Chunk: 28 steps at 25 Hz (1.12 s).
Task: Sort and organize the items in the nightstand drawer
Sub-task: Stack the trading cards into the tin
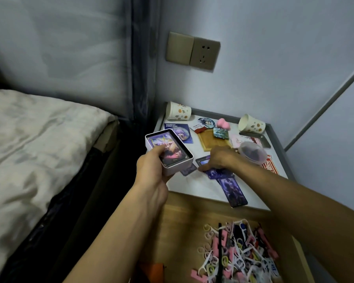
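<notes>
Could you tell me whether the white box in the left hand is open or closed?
Open: the white box has no lid, and a picture card lies inside under the thumb of the left hand.

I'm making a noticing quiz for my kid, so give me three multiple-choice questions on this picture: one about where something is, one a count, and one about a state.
1. Where is the box?
A on the bed
B in the left hand
C on the floor

2. How many cups are on the nightstand?
A one
B four
C two

3. The drawer is:
A open
B shut
C lifted out onto the bed

Answers:
1 B: the left hand grips the box over the nightstand's near corner.
2 C: one lies near each back corner.
3 A: it is pulled out, and the floss picks inside show.
</notes>
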Available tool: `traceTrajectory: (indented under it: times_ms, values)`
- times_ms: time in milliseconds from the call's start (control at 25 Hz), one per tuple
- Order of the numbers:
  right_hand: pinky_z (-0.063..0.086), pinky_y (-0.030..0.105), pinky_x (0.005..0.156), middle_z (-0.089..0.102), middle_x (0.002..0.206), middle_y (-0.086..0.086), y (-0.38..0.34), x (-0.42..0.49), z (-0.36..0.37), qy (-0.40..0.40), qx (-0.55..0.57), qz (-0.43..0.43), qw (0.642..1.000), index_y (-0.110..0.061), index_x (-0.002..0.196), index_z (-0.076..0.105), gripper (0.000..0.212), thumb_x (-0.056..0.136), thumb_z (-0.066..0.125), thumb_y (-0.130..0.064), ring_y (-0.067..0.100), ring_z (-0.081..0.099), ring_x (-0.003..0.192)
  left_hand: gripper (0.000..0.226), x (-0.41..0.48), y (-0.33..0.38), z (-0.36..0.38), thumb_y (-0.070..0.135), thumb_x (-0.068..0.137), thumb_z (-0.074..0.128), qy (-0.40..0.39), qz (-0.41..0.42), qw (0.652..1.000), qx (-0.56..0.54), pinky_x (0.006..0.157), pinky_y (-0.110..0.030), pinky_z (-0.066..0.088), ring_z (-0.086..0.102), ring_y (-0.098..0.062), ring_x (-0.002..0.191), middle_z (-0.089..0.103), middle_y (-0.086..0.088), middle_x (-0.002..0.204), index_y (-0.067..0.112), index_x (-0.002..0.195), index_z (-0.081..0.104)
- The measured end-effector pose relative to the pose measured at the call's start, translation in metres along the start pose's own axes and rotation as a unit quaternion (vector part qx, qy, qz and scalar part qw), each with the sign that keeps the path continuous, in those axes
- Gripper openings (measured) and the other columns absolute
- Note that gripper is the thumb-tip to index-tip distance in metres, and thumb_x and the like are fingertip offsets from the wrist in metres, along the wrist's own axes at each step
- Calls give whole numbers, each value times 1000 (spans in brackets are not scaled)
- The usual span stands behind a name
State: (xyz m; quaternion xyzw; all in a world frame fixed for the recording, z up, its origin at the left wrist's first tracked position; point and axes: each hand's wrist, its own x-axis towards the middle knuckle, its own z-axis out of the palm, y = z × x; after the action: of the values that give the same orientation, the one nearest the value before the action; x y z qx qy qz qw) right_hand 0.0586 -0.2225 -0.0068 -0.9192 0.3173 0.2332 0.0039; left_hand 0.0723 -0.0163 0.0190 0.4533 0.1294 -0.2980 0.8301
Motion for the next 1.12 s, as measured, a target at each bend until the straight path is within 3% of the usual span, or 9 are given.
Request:
traceTrajectory:
  times_ms: [160,280,360,520,680,800,920,1000,1120]
  values:
    - [48,36,85,59,119,10,2,9,2,4,17,15,1000,-10,123,50,81,70,74,-67,28,55,110,10,-1,7,-3,10,93,57,9,-2,1000,-6,80,-41,55,69,-24,77,72,-14,95,7,98,65]
    - [46,45,99,39,145,19,5,16,6,13,39,30,999,-11,141,34,106,63,77,-69,34,46,126,11,-1,10,-6,11,93,57,11,2,1000,-6,83,-42,55,70,-24,77,73,-13,95,8,100,65]
    - [45,45,101,36,148,19,6,16,9,41,59,13,997,-12,143,32,110,60,80,-66,34,45,127,9,-2,12,-8,11,93,57,12,0,1000,-7,81,-42,56,70,-23,76,73,-13,96,8,97,65]
    - [44,45,100,33,148,15,9,13,13,119,61,-29,991,-17,141,36,103,61,83,-61,32,42,129,7,1,15,-10,11,94,57,21,-1,1000,-12,78,-40,56,69,-22,73,72,-13,96,9,96,63]
    - [37,49,106,29,150,18,13,13,11,136,42,-31,989,-18,147,28,106,66,80,-60,39,35,132,11,1,15,-8,11,94,57,12,-1,1000,-12,79,-41,55,69,-22,74,72,-14,97,8,101,64]
    - [36,50,105,28,152,18,16,12,15,143,9,-20,990,-19,149,20,112,66,73,-70,43,37,131,14,3,14,-9,12,94,57,17,-7,1000,-12,79,-41,56,69,-24,78,72,-15,101,7,106,63]
    - [40,49,101,33,150,19,16,9,14,158,-31,-11,987,-19,149,20,111,66,73,-71,42,41,129,20,10,17,-12,13,93,58,19,-8,1000,-12,69,-35,57,69,-22,74,72,-14,100,6,111,63]
    - [44,45,95,40,142,20,12,6,13,177,-33,-27,983,-16,144,28,102,69,77,-63,38,46,123,23,14,20,-14,14,93,57,18,-8,1000,-20,66,-35,57,69,-21,74,72,-14,101,6,114,63]
    - [45,38,82,54,126,15,6,6,10,216,-27,-91,972,-12,129,41,72,77,78,-46,32,55,109,26,17,23,-16,14,93,57,21,-4,999,-33,87,-44,56,70,-26,84,71,-16,108,5,117,62]
